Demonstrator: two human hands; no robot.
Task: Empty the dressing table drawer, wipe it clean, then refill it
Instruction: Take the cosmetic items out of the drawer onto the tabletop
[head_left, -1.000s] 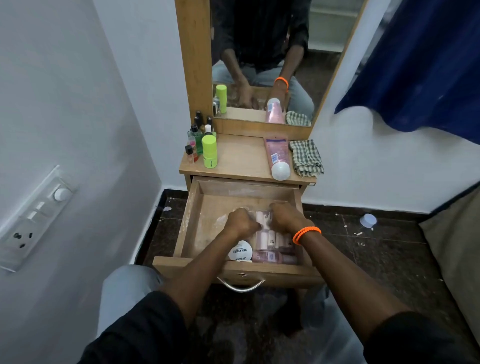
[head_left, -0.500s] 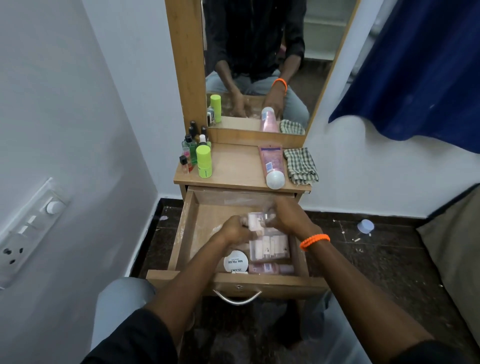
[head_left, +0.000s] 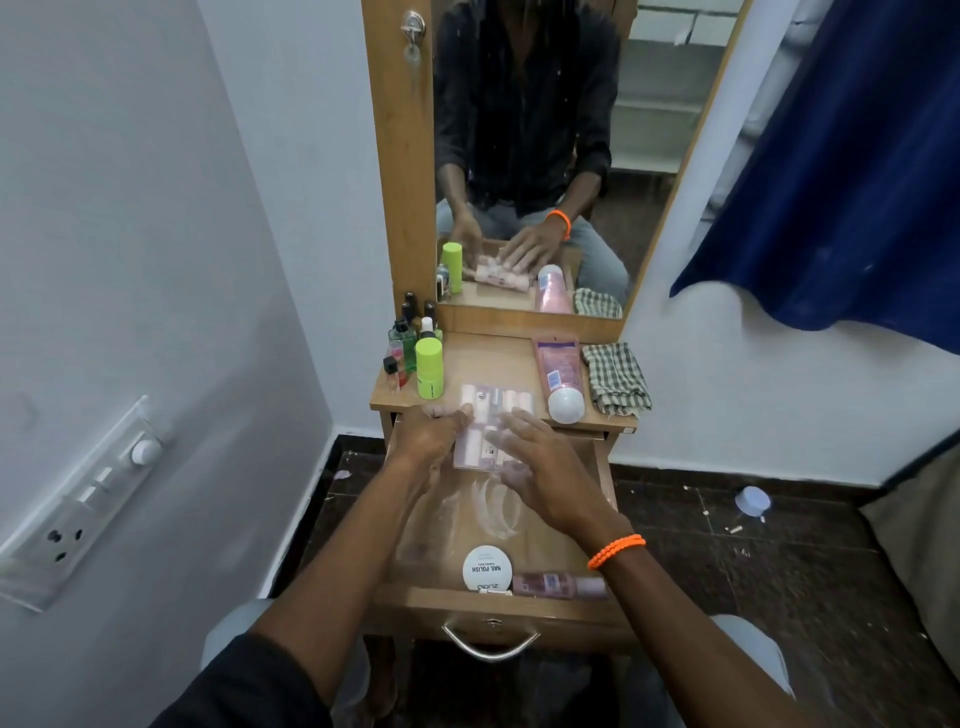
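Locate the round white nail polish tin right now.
Head view: the round white nail polish tin lies at the front of the open drawer, just left of the pink bottle lying on its side, below the right hand.

A lime-green bottle (head_left: 429, 374) is showing at centre, beside a pink tube (head_left: 557, 366), a green-checked cloth (head_left: 615, 378); upper right, a navy curtain (head_left: 841, 156).

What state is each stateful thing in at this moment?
drawer: pulled open
clear pack of bottles: lifted over the tabletop edge
left hand: gripping the pack's left side
right hand: fingers spread, flat on the pack
white nail polish tin: in drawer, lid on
pink tube: lying capped on tabletop
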